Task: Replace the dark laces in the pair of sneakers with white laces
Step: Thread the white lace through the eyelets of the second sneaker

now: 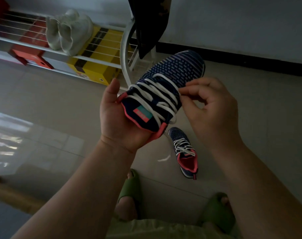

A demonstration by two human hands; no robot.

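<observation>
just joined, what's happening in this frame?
A person is relacing a pair of sneakers. The left hand cradles one navy sneaker by its heel end, above the tiled floor. The right hand pinches a white lace at the sneaker's side; white lace already runs through all the rows that show. The second sneaker lies on the floor with white laces too. No dark laces are in view.
</observation>
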